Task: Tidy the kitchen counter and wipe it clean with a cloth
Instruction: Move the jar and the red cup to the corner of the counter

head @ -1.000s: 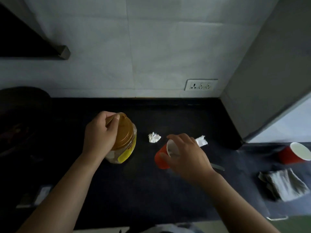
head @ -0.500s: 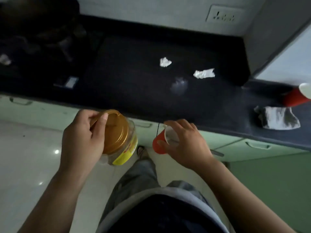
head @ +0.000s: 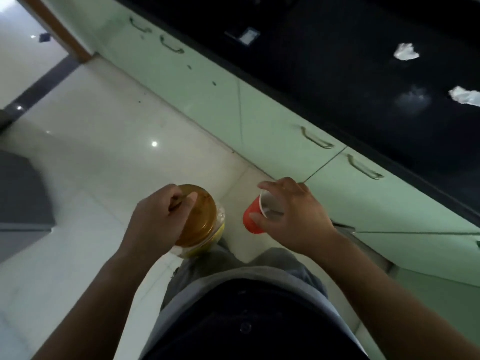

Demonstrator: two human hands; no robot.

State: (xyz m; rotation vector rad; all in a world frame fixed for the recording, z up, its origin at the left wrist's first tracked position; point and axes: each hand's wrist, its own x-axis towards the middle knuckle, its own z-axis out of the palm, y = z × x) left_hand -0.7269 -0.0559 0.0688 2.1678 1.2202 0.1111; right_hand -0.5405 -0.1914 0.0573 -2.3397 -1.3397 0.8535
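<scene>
My left hand [head: 158, 222] grips a clear plastic jar [head: 201, 224] with an amber lid and yellow label from above, fingers curled over the lid's rim. My right hand [head: 293, 219] holds a red paper cup [head: 253, 219] with a white inside, fingers round its rim. Both are carried above the white floor, away from the black counter [head: 350, 63]. Two crumpled white paper scraps [head: 405, 51] [head: 465, 96] lie on the counter at the upper right, with a pale smudge [head: 413, 98] between them.
Pale green cabinet doors [head: 259, 118] with metal handles run under the counter's edge. A small dark and white object [head: 248, 36] lies on the counter. A grey block [head: 20, 193] stands at the left on the glossy white floor [head: 104, 141]. My legs fill the bottom.
Both hands lifted the jar and the cup off the counter and carried them back over the floor. My view has turned left and down, so the counter now slants across the upper right.
</scene>
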